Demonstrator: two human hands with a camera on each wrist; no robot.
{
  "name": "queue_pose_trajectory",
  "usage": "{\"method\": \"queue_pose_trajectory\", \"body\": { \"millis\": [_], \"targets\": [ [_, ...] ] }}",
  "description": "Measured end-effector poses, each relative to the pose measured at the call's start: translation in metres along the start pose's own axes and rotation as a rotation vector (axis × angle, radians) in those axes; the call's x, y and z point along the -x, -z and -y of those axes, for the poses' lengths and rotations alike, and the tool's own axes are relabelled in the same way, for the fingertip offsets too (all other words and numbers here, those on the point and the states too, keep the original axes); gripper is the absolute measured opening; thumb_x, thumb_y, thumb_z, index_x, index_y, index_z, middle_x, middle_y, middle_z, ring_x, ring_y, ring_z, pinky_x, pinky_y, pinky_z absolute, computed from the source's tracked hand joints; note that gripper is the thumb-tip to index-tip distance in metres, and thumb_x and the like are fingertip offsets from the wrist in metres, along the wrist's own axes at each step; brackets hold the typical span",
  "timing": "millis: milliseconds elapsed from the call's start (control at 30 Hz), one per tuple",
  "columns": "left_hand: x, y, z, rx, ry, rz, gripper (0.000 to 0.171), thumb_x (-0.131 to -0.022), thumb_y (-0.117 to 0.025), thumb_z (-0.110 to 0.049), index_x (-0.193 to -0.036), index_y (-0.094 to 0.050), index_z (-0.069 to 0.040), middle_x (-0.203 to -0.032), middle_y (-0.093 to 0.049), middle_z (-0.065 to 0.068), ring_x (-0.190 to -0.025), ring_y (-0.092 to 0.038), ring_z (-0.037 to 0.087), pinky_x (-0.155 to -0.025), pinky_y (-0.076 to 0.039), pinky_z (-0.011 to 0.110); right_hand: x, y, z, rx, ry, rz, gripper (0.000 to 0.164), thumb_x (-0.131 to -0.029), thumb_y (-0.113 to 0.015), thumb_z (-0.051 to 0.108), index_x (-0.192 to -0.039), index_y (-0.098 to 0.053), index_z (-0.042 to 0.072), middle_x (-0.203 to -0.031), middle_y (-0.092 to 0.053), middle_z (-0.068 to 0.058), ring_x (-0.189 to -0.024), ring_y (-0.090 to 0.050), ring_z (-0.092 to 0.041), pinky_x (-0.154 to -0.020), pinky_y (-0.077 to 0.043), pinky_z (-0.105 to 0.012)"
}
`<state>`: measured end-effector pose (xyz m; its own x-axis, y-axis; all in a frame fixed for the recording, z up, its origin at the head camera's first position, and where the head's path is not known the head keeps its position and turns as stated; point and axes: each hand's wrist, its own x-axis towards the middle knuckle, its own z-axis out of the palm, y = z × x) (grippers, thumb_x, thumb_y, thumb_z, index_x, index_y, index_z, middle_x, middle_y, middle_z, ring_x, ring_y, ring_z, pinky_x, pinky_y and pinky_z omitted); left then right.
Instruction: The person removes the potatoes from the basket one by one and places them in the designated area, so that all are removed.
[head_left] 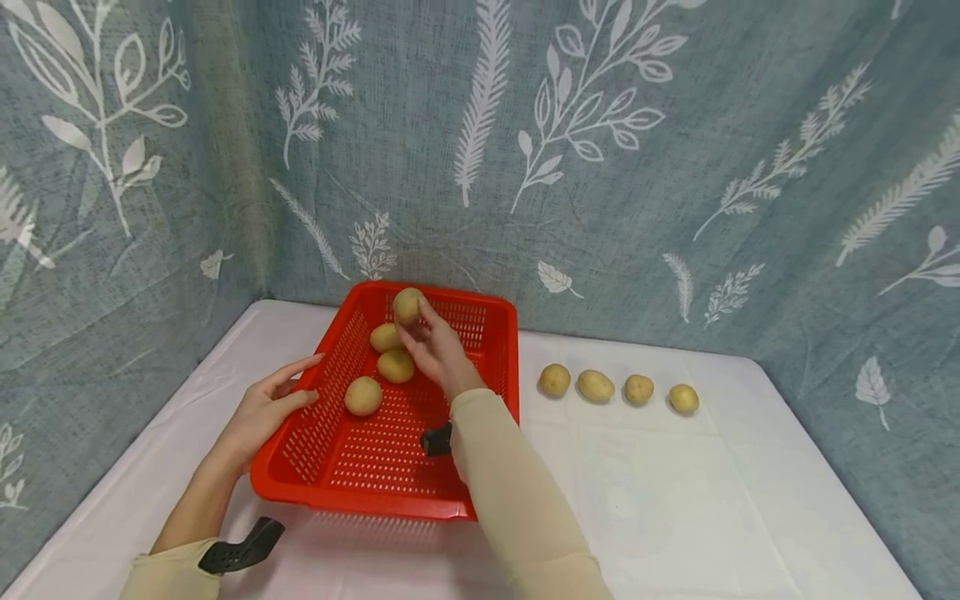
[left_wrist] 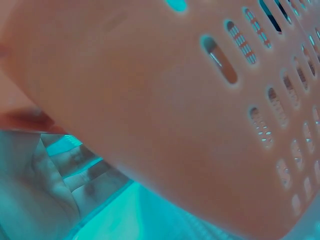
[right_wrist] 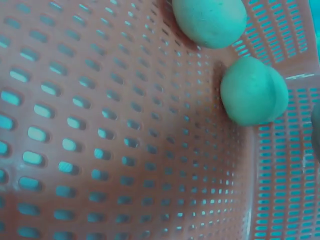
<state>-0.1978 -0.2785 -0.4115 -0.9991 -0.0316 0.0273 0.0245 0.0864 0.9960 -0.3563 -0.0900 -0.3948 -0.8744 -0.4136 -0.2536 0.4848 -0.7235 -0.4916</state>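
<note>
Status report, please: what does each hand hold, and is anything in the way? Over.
Left hand holding basket. Right hand pinching potato above it; three more potatoes visible inside. No obstruction seen; right sleeve hides part of basket.

Blue-grey curtain (head_left: 412,125) along back and sides, white leaves (head_left: 554,277) and sprigs (head_left: 480,92) across it, white worktop (head_left: 637,492), rounded far corners
</note>
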Motion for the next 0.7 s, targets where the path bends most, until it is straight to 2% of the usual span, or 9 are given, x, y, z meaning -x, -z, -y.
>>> {"method": "queue_pose_trajectory", "body": {
  "millis": [400,700],
  "targets": [
    [0.0003,0.0012,0.0016,-0.010,0.003,-0.011,0.053,-0.098,-0.051,-0.014,-0.147,-0.034,-0.007,-0.110,-0.056,0.010,-0.084,-0.063,0.016,-0.069,-0.056,0.035,-0.0019,0.0037,-0.0036,0.136,0.049,-0.023,0.041,-0.098,-0.054,0.017,-0.134,-0.047,-0.001,-0.125,-0.047,-0.015,-0.127,-0.041,-0.027,-0.102,-0.038,-0.033],
    [-0.0008,0.0023,0.0017,-0.021,-0.017,-0.010,0.053,-0.097,-0.051,-0.013,-0.147,-0.034,-0.005,-0.109,-0.056,0.013,-0.085,-0.063,0.017,-0.069,-0.056,0.034,-0.0008,0.0058,-0.0058,0.163,0.040,-0.006,0.042,-0.099,-0.051,0.015,-0.136,-0.042,-0.004,-0.131,-0.044,-0.018,-0.130,-0.038,-0.029,-0.105,-0.036,-0.036]
  ]
}}
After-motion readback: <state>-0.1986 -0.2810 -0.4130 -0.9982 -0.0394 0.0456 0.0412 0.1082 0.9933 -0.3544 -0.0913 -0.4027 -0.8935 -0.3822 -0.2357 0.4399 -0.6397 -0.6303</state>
